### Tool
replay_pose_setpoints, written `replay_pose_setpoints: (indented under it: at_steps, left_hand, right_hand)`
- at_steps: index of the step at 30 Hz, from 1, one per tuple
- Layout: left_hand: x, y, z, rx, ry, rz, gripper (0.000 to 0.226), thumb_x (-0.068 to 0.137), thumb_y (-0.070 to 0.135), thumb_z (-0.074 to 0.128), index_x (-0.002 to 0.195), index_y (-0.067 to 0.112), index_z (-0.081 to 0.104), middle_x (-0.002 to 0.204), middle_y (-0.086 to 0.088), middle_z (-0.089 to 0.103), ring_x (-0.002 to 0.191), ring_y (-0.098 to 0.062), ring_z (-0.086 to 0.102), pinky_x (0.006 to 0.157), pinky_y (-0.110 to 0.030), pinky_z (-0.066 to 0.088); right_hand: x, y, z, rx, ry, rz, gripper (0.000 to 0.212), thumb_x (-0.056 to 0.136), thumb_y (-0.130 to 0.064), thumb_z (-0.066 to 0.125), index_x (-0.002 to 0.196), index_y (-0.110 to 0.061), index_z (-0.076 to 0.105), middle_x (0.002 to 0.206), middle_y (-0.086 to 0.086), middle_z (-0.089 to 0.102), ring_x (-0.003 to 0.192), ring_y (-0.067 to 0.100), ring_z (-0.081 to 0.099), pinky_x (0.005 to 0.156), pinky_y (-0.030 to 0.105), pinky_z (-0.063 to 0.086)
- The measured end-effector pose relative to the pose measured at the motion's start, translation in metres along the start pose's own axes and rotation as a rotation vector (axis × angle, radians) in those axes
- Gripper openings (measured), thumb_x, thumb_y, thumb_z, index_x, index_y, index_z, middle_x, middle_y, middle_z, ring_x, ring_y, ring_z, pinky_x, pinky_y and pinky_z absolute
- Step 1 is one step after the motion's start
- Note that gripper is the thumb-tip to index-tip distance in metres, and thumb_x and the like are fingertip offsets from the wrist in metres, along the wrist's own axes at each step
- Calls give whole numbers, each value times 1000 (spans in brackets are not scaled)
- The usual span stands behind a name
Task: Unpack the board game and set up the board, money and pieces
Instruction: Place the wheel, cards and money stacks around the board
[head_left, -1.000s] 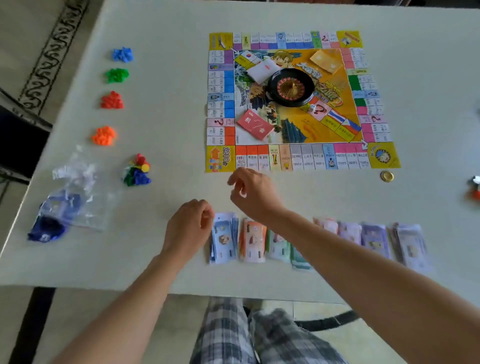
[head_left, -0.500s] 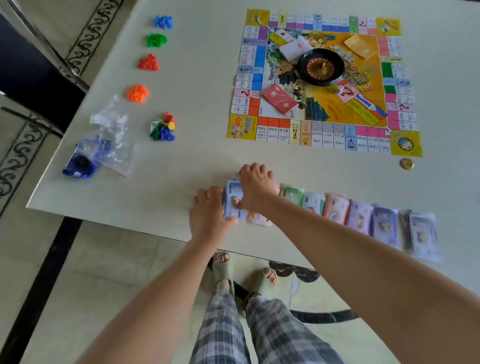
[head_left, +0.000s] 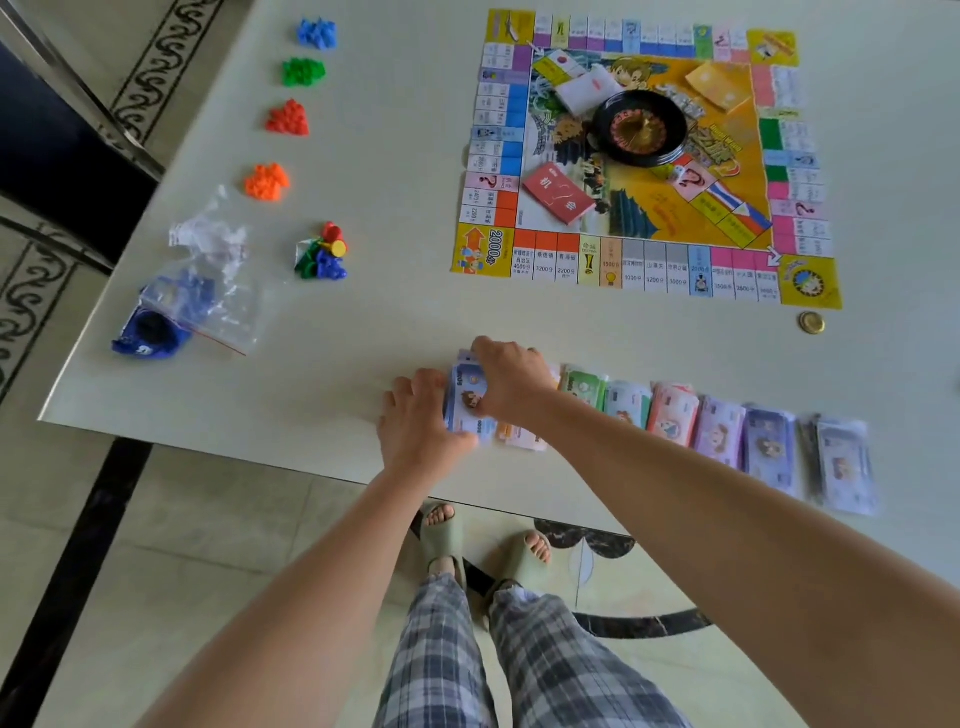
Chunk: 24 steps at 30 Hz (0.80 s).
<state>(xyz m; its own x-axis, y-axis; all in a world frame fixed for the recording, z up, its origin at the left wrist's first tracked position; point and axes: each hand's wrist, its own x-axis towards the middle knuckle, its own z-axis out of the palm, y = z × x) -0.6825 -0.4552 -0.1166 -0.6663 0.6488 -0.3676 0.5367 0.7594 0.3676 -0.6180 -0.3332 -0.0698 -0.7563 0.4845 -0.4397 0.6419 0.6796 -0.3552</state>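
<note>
The game board (head_left: 483, 254) lies open at the far right of the table, carrying a black roulette wheel (head_left: 639, 127), a red card deck (head_left: 558, 192), a white deck (head_left: 587, 88) and a yellow deck (head_left: 719, 85). Along the near edge runs a row of money stacks (head_left: 719, 434). At its left end, my right hand (head_left: 511, 382) curls over a blue money stack (head_left: 465, 400), thumb on its face. My left hand (head_left: 421, 421) lies against the stack's left side, fingers straight, thumb at its near edge. An orange stack (head_left: 519, 436) peeks out beneath.
Piles of blue (head_left: 317, 34), green (head_left: 304, 70), red (head_left: 288, 118) and orange (head_left: 266, 181) pieces line the left side, with mixed pawns (head_left: 322, 252) below. Plastic bags (head_left: 202, 291) lie near the left corner. A gold coin (head_left: 811, 322) sits by the board. A dark chair (head_left: 52, 156) stands left.
Both hands came down from above the table onto the blue money stack at the row's left end and now hold it between them. The view tilted down and left.
</note>
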Motion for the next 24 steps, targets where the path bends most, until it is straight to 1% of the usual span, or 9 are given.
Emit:
replay_pose_setpoints:
  at_steps: [3,6,7,9,11,13,15,20,24]
  left_hand:
    - [-4,-2,-9,-215,45,7,46,71,39,67,108,15,56,110,-4,57,111,-26,44,87,-29,33]
    - [-6,-7,-23,-439,111,43,34,73,40,56,93,14,66,91,-6,65,90,-22,58,75,-33,48]
    - [-5,-8,-27,-462,127,57,29,77,38,56,90,15,67,87,-5,66,83,-21,61,67,-31,48]
    - [-4,-4,-38,-440,181,54,15,83,27,59,87,14,65,81,0,65,74,-18,60,57,-20,39]
    - [-5,-1,-45,-381,278,60,1,85,14,59,85,13,60,78,3,62,70,-17,53,53,-20,32]
    - [-7,-2,-45,-285,357,112,4,84,11,60,86,14,59,81,2,61,76,-19,50,58,-26,30]
    - [-9,-4,-39,-268,381,123,9,83,9,62,91,14,60,89,-1,62,87,-21,49,66,-24,30]
    - [-12,1,-23,-434,326,136,35,82,-5,60,116,2,53,115,-11,55,108,-26,46,82,-21,35]
    - [-12,12,-15,-490,350,161,38,79,-15,53,115,-1,49,115,-13,51,110,-28,44,89,-31,40]
  right_hand:
    - [2,6,-7,198,-43,27,37,76,-21,76,98,-13,48,91,4,51,81,24,49,66,29,35]
    - [4,6,-15,457,-38,47,42,72,-20,82,98,-12,50,98,7,57,87,24,55,69,31,46]
    - [4,5,-17,506,-30,49,43,72,-19,82,101,-10,51,102,9,59,90,25,57,72,33,49]
    - [5,3,-20,518,2,31,44,73,-19,81,106,-7,54,104,10,60,93,27,56,76,38,49]
    - [5,3,-21,480,75,-8,37,76,-17,76,106,-9,56,99,5,59,93,25,53,74,35,45]
    - [5,5,-18,462,166,-57,26,78,-12,71,101,-14,61,95,-1,60,98,23,50,77,34,43]
    - [4,7,-11,455,197,-79,23,78,-7,67,99,-18,64,95,-6,62,100,22,48,79,32,41]
    - [7,5,7,476,154,-52,35,80,0,60,113,-14,59,106,9,61,104,23,46,76,29,38]
    - [8,-1,13,511,172,-72,28,83,2,57,106,-13,61,98,6,59,93,19,48,72,26,36]
